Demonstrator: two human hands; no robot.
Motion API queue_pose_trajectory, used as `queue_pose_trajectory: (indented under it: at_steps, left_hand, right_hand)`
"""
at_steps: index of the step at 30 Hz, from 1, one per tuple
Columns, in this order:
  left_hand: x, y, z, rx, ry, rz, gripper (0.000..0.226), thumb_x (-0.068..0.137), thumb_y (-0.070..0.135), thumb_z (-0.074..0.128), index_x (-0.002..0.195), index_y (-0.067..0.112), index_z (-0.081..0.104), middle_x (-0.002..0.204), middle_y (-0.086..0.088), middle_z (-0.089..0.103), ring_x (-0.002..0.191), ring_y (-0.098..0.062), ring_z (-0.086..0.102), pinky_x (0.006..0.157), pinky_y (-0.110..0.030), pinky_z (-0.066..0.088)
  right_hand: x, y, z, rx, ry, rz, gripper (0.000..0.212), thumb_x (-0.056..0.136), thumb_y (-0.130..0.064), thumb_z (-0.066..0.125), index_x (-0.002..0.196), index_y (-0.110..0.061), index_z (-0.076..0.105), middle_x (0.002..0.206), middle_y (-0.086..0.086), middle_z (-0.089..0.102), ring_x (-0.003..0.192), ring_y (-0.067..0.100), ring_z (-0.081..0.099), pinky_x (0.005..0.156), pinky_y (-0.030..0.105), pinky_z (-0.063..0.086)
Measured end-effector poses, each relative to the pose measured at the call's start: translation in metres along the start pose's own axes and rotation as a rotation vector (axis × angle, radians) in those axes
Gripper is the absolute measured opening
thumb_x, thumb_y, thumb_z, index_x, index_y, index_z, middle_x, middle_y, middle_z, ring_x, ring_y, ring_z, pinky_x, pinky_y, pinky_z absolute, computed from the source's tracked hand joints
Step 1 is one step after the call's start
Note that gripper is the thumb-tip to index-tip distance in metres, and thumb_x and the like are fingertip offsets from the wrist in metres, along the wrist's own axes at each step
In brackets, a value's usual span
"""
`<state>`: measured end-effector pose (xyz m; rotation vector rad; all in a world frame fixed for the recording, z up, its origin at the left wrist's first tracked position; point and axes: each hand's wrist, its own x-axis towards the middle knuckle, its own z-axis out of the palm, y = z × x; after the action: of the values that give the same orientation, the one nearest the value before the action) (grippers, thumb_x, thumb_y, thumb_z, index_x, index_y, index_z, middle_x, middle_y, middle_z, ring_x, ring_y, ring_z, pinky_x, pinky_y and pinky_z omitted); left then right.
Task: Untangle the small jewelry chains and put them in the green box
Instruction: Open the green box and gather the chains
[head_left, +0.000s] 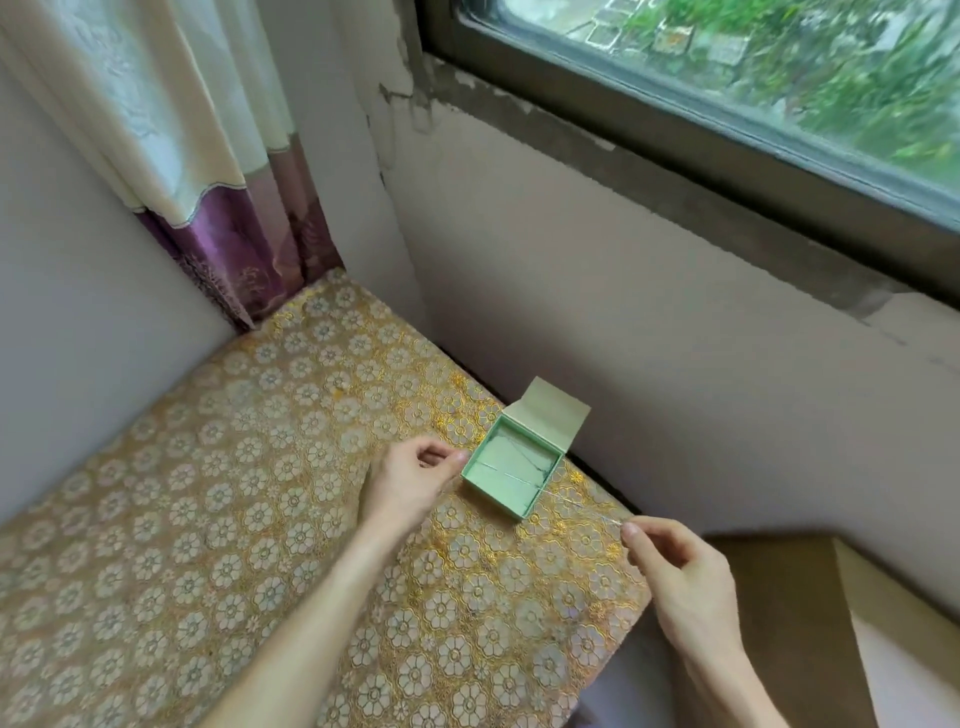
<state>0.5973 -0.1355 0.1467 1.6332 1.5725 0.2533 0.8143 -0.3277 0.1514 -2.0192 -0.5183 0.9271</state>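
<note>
Pinching one end of a thin chain between thumb and forefinger of the right hand, above the cushion's right edge. Gripping the other end in the curled fingers of the left hand, just beside the box's left corner. Stretched taut between both hands, crossing the open green box from left rim to front-right rim. Inside on the lining, what looks like a second fine strand, too thin to tell surely. Set near the cushion's right edge, lid flipped up toward the wall. Hanging at the far left corner, a cream and purple curtain; beyond, upper right, a window.
</note>
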Motion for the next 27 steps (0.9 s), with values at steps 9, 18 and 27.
queue_pose_trajectory:
  at_steps: [9, 18, 27]
  left_hand:
    - [0.051, 0.008, 0.045, 0.432, -0.03, 0.198, 0.017, 0.096, 0.04, 0.065, 0.102, 0.026, 0.073, 0.092, 0.016, 0.07, 0.068, 0.0, 0.058, 0.054, -0.011, 0.042]
    - [0.076, -0.001, 0.066, 0.705, -0.015, 0.324, 0.021, 0.099, 0.042, 0.057, 0.101, 0.027, 0.072, 0.093, 0.012, 0.071, 0.078, -0.013, 0.068, 0.065, -0.031, 0.058]
    - [0.084, -0.008, 0.062, 0.735, 0.02, 0.446, 0.019, 0.098, 0.038, 0.059, 0.097, 0.026, 0.073, 0.09, 0.01, 0.071, 0.074, -0.014, 0.068, 0.061, -0.027, 0.051]
  right_hand:
    - [0.039, 0.021, 0.027, -0.049, 0.003, -0.035, 0.007, 0.088, -0.032, 0.074, 0.081, -0.035, 0.075, 0.081, -0.03, 0.069, 0.083, -0.005, 0.063, 0.074, 0.014, 0.047]
    - [0.071, 0.019, 0.079, -0.074, -0.042, -0.065, 0.007, 0.09, -0.026, 0.072, 0.088, -0.03, 0.076, 0.076, -0.018, 0.07, 0.08, -0.007, 0.061, 0.066, 0.003, 0.043]
    - [0.087, 0.02, 0.126, -0.267, -0.052, -0.171, 0.008, 0.091, -0.031, 0.069, 0.091, -0.028, 0.076, 0.079, -0.018, 0.071, 0.068, -0.002, 0.06, 0.065, 0.015, 0.043]
